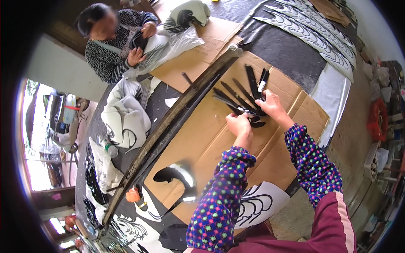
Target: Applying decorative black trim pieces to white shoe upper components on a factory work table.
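Observation:
On a cardboard sheet [202,139] in front of me lie several long black strips [238,95], fanned out and meeting at their near ends. Some edges look finely toothed. My left hand [239,125] is closed at the near ends, its fingertips partly hidden by the strips. Just right of it, my right hand [273,106] pinches the strips beside a small white piece [261,85]. Shorter black pieces [256,122] lie between my two hands. A curved, glossy black cutout [181,179] with whitish highlights rests nearer me, left of my left forearm.
A long wooden bar [168,120] crosses the table left of the cardboard. Beyond it, another person [122,42] handles dark and white material. White patterned panels [308,33] lie at the far right; another patterned sheet [261,204] is near me. A bottle [109,147] and an orange-topped object [133,195] sit left.

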`<move>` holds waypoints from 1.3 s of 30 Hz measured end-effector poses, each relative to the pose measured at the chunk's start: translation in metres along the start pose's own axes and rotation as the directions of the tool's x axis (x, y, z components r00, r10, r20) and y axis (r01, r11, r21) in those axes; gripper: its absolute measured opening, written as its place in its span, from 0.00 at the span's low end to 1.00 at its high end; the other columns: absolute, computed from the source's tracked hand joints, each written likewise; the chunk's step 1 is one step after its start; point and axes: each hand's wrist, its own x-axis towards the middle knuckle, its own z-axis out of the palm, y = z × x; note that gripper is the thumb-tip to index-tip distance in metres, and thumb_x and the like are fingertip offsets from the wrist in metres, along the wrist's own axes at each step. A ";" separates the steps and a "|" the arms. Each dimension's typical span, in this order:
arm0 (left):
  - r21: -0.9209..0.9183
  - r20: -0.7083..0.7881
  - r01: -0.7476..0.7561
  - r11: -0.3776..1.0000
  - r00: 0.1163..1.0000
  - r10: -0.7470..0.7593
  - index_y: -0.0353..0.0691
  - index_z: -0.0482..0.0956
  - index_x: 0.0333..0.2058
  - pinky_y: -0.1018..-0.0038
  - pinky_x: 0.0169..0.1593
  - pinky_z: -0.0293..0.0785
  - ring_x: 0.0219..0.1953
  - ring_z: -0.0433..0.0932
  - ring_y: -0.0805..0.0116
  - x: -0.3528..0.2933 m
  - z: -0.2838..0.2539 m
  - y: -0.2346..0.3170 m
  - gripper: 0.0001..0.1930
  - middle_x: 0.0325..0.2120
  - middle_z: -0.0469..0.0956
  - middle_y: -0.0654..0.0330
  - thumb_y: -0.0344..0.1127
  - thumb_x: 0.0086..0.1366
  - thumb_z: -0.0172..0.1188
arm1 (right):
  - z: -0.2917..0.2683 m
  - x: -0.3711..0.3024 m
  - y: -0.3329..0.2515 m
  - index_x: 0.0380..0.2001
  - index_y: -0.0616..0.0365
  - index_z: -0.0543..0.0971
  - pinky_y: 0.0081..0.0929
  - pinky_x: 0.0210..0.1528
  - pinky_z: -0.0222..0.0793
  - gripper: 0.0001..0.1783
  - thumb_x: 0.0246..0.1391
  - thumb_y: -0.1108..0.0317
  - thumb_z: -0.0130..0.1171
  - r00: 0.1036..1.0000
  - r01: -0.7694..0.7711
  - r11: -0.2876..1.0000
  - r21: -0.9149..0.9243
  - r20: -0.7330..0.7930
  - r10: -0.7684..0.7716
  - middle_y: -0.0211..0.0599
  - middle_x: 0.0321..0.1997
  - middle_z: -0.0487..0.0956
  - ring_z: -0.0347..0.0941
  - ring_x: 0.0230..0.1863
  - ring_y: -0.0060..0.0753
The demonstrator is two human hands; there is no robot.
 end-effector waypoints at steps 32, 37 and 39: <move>-0.827 0.173 0.092 0.555 0.980 0.096 0.38 0.70 0.46 0.75 0.49 0.69 0.45 0.72 0.76 -0.162 -0.449 -0.081 0.12 0.42 0.74 0.62 0.34 0.67 0.57 | 0.082 -0.411 -0.264 0.44 0.66 0.70 0.31 0.44 0.68 0.14 0.64 0.64 0.53 0.901 0.298 0.900 0.318 0.216 -0.375 0.41 0.38 0.74 0.69 0.39 0.32; -0.761 -0.188 -0.055 0.647 0.972 -0.139 0.39 0.70 0.44 0.78 0.44 0.71 0.39 0.72 0.78 -0.231 -0.694 -0.171 0.10 0.38 0.73 0.63 0.33 0.67 0.57 | 0.166 -0.625 -0.391 0.45 0.63 0.68 0.47 0.35 0.71 0.18 0.60 0.61 0.56 0.701 0.277 0.858 0.434 0.519 -0.489 0.59 0.34 0.78 0.78 0.35 0.62; -0.740 -0.363 -0.184 0.646 0.919 -0.154 0.39 0.69 0.43 0.78 0.43 0.69 0.39 0.71 0.77 -0.252 -0.775 -0.219 0.10 0.37 0.72 0.65 0.32 0.67 0.57 | 0.211 -0.711 -0.416 0.46 0.63 0.68 0.47 0.35 0.71 0.18 0.61 0.61 0.56 0.608 0.186 0.865 0.466 0.637 -0.474 0.59 0.35 0.78 0.78 0.36 0.62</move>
